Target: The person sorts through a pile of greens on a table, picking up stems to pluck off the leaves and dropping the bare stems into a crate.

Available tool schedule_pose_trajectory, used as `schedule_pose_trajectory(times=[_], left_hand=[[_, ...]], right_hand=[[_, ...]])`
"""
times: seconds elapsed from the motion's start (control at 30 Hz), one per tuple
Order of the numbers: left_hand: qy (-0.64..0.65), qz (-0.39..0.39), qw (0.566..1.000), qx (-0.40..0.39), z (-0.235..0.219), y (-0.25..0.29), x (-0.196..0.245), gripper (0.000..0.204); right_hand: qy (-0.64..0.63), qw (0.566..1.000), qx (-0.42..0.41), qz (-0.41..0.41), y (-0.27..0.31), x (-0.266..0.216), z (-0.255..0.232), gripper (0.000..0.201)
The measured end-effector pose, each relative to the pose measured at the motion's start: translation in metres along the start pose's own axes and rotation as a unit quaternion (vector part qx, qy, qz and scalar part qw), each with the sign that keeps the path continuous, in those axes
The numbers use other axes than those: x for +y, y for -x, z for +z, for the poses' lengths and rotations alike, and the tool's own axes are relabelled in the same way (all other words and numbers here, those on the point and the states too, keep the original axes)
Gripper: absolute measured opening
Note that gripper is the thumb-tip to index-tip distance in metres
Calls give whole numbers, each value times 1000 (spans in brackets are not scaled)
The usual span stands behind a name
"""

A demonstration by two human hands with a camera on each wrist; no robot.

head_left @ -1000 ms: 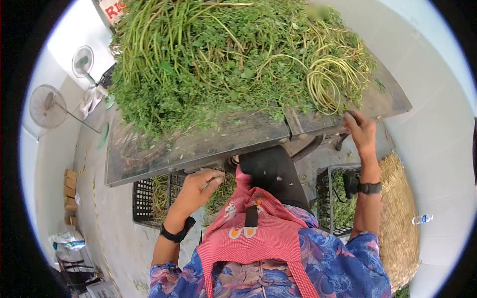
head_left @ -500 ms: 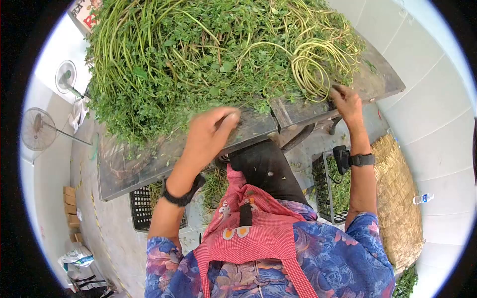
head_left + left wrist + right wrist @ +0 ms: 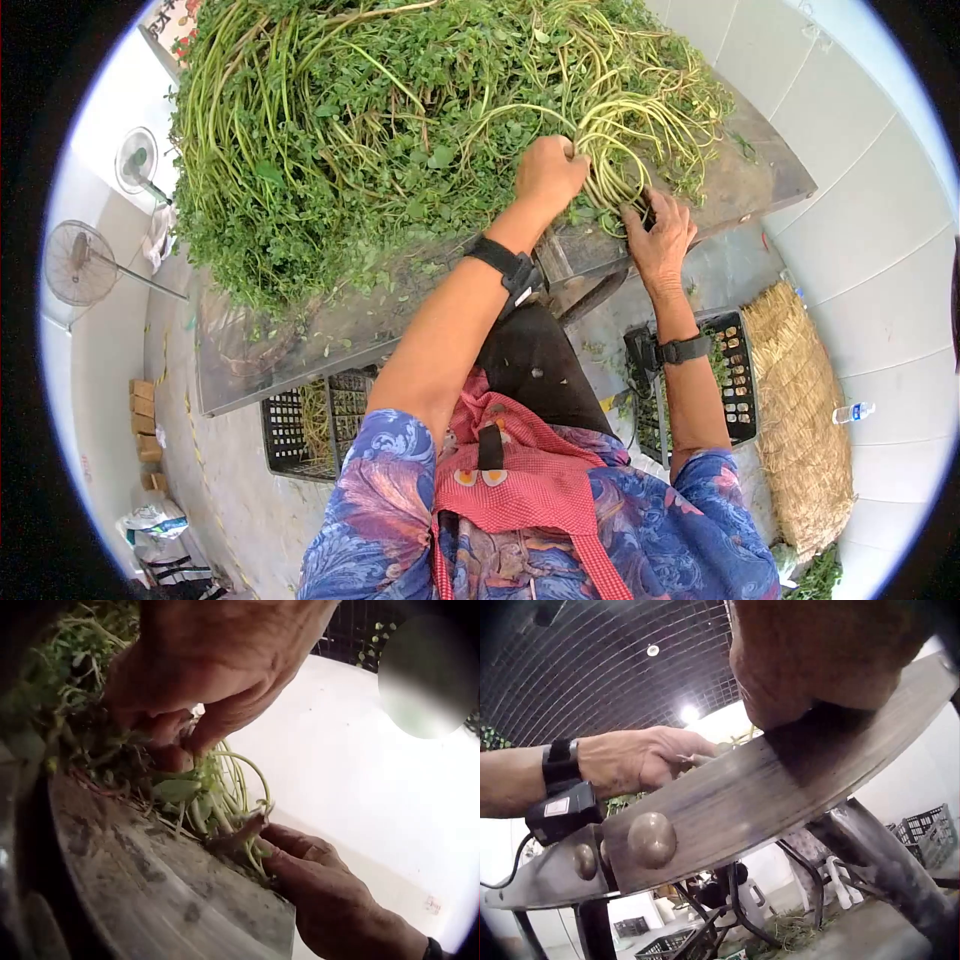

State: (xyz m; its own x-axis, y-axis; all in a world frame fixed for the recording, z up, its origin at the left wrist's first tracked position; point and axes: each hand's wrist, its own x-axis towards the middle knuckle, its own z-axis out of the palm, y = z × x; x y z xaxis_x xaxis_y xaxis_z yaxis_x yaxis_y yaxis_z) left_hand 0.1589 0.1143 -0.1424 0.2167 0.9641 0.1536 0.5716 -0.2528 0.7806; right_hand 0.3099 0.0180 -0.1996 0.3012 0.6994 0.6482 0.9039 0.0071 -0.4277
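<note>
A looped bundle of long green vegetable stems (image 3: 612, 150) lies at the front edge of the table, beside a big leafy heap of the same greens (image 3: 330, 150). My left hand (image 3: 552, 178) grips the left side of the bundle, its fingers curled in among the stems. At the table edge, my right hand (image 3: 660, 240) holds the bundle's near end between thumb and fingers. In the left wrist view, the left hand (image 3: 225, 667) bends down over the stems (image 3: 225, 799), and the right hand (image 3: 322, 889) pinches their lower end. The heap hides some fingertips.
The dark table (image 3: 290, 345) has a worn top and a gap near its middle. Black crates (image 3: 290, 430) with greens stand on the floor below. A woven straw mat roll (image 3: 800, 410) lies at the right, near a water bottle (image 3: 853, 413). Fans (image 3: 82, 262) stand at the left.
My left hand has swung up and right from in front of the table to the stem bundle. The right hand has shifted slightly left and down and now grips the bundle's end.
</note>
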Motion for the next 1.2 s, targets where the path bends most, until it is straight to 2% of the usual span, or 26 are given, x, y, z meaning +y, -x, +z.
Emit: schedule_pose_trajectory(times=[0.07, 0.1, 0.13, 0.2, 0.27, 0.3, 0.33, 0.4, 0.47, 0.5, 0.6, 0.63, 0.7, 0.73, 0.8, 0.87, 0.93, 0.97, 1.13, 1.2], left_hand=[[81, 10, 995, 50, -6, 0, -5, 25], [78, 11, 994, 72, -14, -2, -9, 25], [104, 4, 992, 66, -27, -1, -11, 18], [217, 24, 974, 58, -55, 2, -19, 19], [158, 22, 987, 31, -95, 7, -27, 19], [234, -1, 972, 25, -108, 16, -26, 18], [181, -15, 983, 18, -125, 19, -30, 18], [295, -55, 954, 12, -143, 35, -39, 19], [275, -48, 960, 0, -169, 50, -50, 20], [283, -48, 958, 2, -180, 50, -66, 21], [288, -62, 953, 71, -199, 69, -68, 18], [289, -62, 952, 77, -204, 75, -71, 18], [184, -22, 979, 82, -212, 87, -80, 16], [183, -24, 979, 87, -213, 95, -82, 16], [164, -16, 986, 13, -206, 111, -85, 14], [210, -19, 977, 28, -201, 116, -93, 15], [239, -79, 967, -34, -203, 119, -98, 14], [254, -83, 963, -43, -202, 119, -101, 14], [280, -101, 953, -48, -199, 123, -99, 15], [323, -97, 938, -75, -201, 122, -100, 16]], right_hand=[[-26, 1000, -2, 7, 0, 1, -1, 41], [-27, 1000, -3, 10, 1, 2, -1, 41], [-35, 999, -3, 1, 1, 2, -2, 40], [-46, 999, -5, -9, 0, 2, -5, 40], [-58, 998, -11, -15, 0, 2, -7, 37], [-58, 998, -3, -19, 0, 1, -8, 35], [-64, 998, -5, -22, -1, 0, -8, 35], [-76, 997, -11, -24, -2, 1, -9, 35], [-89, 995, -28, -28, -4, 8, -5, 35], [-87, 995, -29, -29, -4, 11, -4, 35], [-109, 993, -45, -19, -3, 4, -8, 35], [-129, 990, -44, -20, -3, 2, -9, 36], [-156, 987, -31, -37, -3, -2, -13, 38], [-160, 986, -33, -40, -3, -5, -15, 38], [-151, 987, -4, -56, 0, -7, -16, 43], [-161, 985, 3, -70, 3, -17, -21, 50], [-124, 990, -11, -67, 5, -29, -32, 55], [-130, 987, -42, -82, 4, -32, -34, 57], [-187, 970, -60, -143, 1, -91, -65, 51], [-212, 963, -61, -156, 8, -111, -65, 49]])
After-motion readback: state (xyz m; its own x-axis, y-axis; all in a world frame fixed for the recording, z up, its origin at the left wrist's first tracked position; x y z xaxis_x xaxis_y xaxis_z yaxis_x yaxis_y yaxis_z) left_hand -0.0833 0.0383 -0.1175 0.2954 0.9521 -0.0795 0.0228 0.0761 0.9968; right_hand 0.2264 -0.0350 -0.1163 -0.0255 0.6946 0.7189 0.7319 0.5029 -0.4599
